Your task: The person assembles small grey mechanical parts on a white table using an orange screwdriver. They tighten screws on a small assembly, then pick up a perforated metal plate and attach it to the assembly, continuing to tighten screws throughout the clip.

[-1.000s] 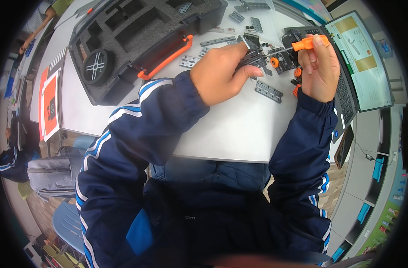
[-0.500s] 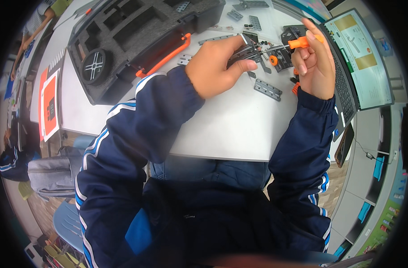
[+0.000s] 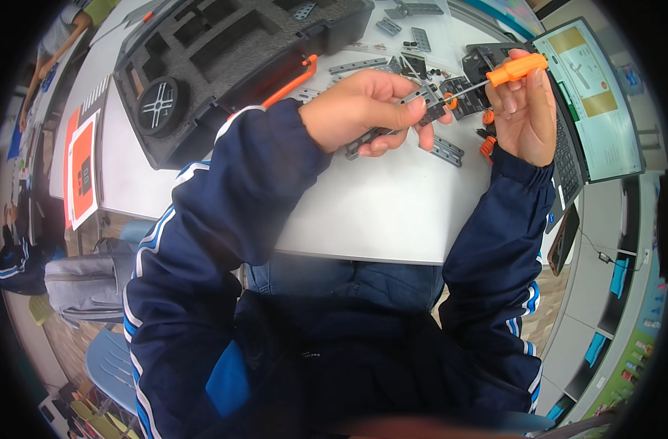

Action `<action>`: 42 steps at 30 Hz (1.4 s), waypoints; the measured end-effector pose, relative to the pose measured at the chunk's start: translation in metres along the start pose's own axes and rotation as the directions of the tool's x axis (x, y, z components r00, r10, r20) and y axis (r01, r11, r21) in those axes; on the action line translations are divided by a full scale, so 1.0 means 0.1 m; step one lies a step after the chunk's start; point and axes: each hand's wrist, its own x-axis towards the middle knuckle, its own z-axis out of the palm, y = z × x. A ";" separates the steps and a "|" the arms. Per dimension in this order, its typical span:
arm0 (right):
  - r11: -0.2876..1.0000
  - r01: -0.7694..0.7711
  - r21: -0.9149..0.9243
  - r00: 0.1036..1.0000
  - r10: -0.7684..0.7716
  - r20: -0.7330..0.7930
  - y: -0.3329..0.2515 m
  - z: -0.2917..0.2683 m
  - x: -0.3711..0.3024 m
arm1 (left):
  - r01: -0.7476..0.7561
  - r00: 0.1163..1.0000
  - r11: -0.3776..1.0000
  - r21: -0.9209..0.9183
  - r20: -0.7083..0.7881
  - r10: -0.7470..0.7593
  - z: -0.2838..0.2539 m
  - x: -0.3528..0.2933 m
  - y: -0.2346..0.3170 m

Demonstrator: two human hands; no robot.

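Orange-handled, the screwdriver point(image 3: 515, 69) sat pinched in my right hand point(image 3: 528, 117), fingers closed round its handle, shaft reaching left to the grey metal assembly point(image 3: 403, 117). My left hand point(image 3: 363, 110) had its grip pressed shut on that assembly, thumb on top, holding it above the white desk point(image 3: 392, 212). Loose grey metal strips point(image 3: 447, 150) lay on the desk just beside it. Farther out stood an open laptop point(image 3: 590, 102) at my right and a black foam-lined case point(image 3: 224, 51) with a wheel point(image 3: 158, 106) at my left.
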 end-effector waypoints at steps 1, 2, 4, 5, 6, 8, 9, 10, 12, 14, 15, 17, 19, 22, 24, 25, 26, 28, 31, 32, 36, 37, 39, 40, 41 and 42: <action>1.000 0.006 -0.031 0.998 -0.007 -0.055 -0.01 0.02 0.00 | -0.020 1.000 1.000 0.020 -0.009 0.020 0.02 0.00 -0.01; 0.998 -0.003 -0.067 0.997 -0.002 -0.080 -0.01 0.03 0.00 | -0.023 0.999 0.999 0.043 -0.029 0.024 0.04 0.00 -0.01; 0.993 -0.014 -0.118 0.997 0.004 -0.081 -0.02 0.04 0.00 | -0.039 0.996 0.995 0.087 -0.072 0.046 0.07 0.01 -0.04; 0.991 -0.029 -0.131 0.995 0.015 -0.100 -0.02 0.03 0.01 | -0.052 0.994 0.993 0.108 -0.094 0.062 0.08 0.02 -0.06; 0.990 -0.035 -0.140 0.995 0.021 -0.102 -0.02 0.02 0.01 | -0.069 0.990 0.989 0.129 -0.116 0.084 0.09 0.03 -0.08; 0.986 -0.046 -0.161 0.993 0.027 -0.117 -0.01 0.00 0.02 | -0.051 0.977 0.977 0.205 -0.191 0.092 0.09 0.04 -0.13; 0.984 -0.050 -0.174 0.991 0.027 -0.130 0.00 -0.01 0.02 | -0.079 0.968 0.968 0.238 -0.212 0.131 0.08 0.04 -0.16; 0.981 -0.055 -0.186 0.989 0.028 -0.143 0.01 -0.02 0.02 | -0.112 0.929 0.881 0.460 -0.266 0.257 0.08 0.06 -0.19; 0.953 -0.091 -0.290 0.982 0.038 -0.183 0.04 -0.02 0.02 | -0.090 0.829 0.587 0.805 -0.266 0.493 0.07 0.11 -0.25; 0.927 -0.134 -0.349 0.970 0.051 -0.238 0.05 -0.01 0.02 | -0.017 0.781 0.397 0.918 -0.236 0.578 0.05 0.08 -0.30; 0.921 -0.159 -0.357 0.961 0.060 -0.271 0.06 0.00 0.01 | 0.034 0.756 0.301 0.953 -0.222 0.616 0.05 0.06 -0.31; 0.911 -0.199 -0.361 0.944 0.079 -0.320 0.06 0.03 0.00 | 0.015 0.757 0.324 0.946 -0.222 0.614 0.02 0.06 -0.32; 0.912 -0.205 -0.355 0.945 0.090 -0.315 0.04 0.04 -0.01 | -0.038 0.766 0.388 0.921 -0.223 0.603 -0.01 0.08 -0.31; 0.952 -0.135 -0.273 0.965 0.064 -0.254 0.04 0.05 0.01 | -0.081 0.840 0.646 0.759 -0.298 0.454 -0.03 0.10 -0.26; 0.989 -0.074 -0.126 0.976 0.046 -0.211 0.03 0.04 0.02 | -0.035 0.903 0.864 0.503 -0.355 0.243 -0.02 0.08 -0.22; 0.998 -0.043 -0.051 0.984 0.033 -0.177 0.02 0.04 0.02 | -0.028 0.927 0.909 0.417 -0.330 0.180 -0.03 0.08 -0.18; 0.999 -0.042 -0.013 0.989 0.040 -0.145 0.01 0.03 0.02 | -0.026 0.946 0.942 0.334 -0.296 0.131 -0.04 0.07 -0.15; 0.997 -0.043 0.061 0.997 0.047 -0.056 -0.03 -0.01 0.03 | -0.025 0.971 0.975 0.221 -0.228 0.076 -0.05 0.06 -0.10; 0.998 -0.049 -0.042 0.999 0.048 -0.009 -0.01 -0.06 0.04 | -0.035 0.988 0.991 0.129 -0.148 0.054 -0.07 0.07 -0.06; 0.999 -0.035 -0.028 0.999 0.036 0.017 0.01 -0.08 0.04 | -0.035 0.991 0.995 0.094 -0.129 0.047 -0.07 0.06 -0.05; 1.000 0.015 -0.021 1.000 -0.015 0.019 0.06 -0.18 0.04 | -0.005 0.998 0.999 -0.032 -0.060 0.003 -0.10 0.05 -0.04; 0.999 0.027 -0.031 1.000 -0.028 -0.005 0.07 -0.21 0.04 | 0.005 1.000 0.999 -0.046 -0.021 -0.006 -0.11 0.04 -0.04; 0.997 0.047 0.052 0.996 -0.051 0.072 0.07 -0.26 0.04 | 0.015 0.998 0.997 -0.080 0.064 -0.010 -0.14 0.04 -0.04; 0.994 0.055 0.094 0.992 -0.065 0.110 0.06 -0.28 0.04 | 0.036 0.994 0.988 -0.148 0.107 -0.021 -0.15 0.04 -0.04; 0.993 0.057 0.100 0.991 -0.068 0.112 0.07 -0.29 0.04 | 0.051 0.987 0.974 -0.223 0.158 -0.015 -0.16 0.03 -0.04; 0.993 0.060 0.106 0.991 -0.072 0.114 0.07 -0.29 0.04 | 0.069 0.978 0.953 -0.295 0.208 -0.007 -0.17 0.03 -0.05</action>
